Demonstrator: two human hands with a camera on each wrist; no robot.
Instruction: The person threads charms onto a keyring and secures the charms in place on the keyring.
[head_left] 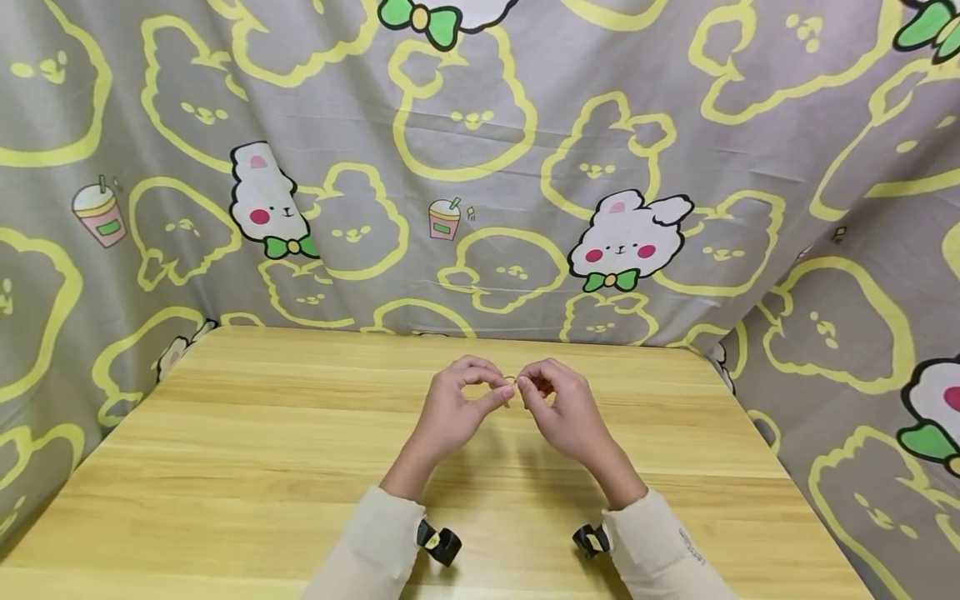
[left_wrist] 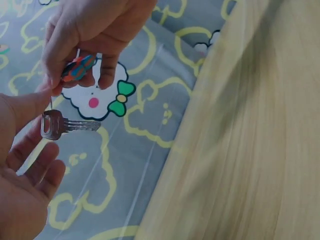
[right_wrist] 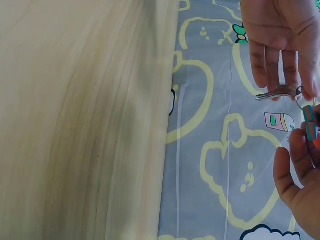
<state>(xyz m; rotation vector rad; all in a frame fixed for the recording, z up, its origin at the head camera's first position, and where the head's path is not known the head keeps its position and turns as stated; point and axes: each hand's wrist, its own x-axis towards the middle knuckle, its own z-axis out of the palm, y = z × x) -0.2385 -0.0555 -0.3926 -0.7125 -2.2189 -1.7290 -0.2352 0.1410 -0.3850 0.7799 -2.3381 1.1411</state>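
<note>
Both hands meet above the far middle of the table, fingertips close together. With thumb and forefinger, my left hand (head_left: pixel 456 408) pinches a thin metal key ring (right_wrist: pixel 299 100). My right hand (head_left: pixel 564 412) pinches the same ring from the other side. A metal key (left_wrist: pixel 59 125) hangs from the ring beside the left hand's fingers, its blade pointing sideways in the left wrist view. An orange and blue charm (left_wrist: pixel 79 69) dangles at the right hand's fingers, partly covered by them in the right wrist view.
The wood-grain table (head_left: pixel 247 467) spreads below the hands. A grey curtain (head_left: pixel 480 200) with cartoon rabbits and yellow outlines hangs behind it and on both sides. Black wrist cameras (head_left: pixel 439 543) stick out from the beige sleeves (head_left: pixel 375 542).
</note>
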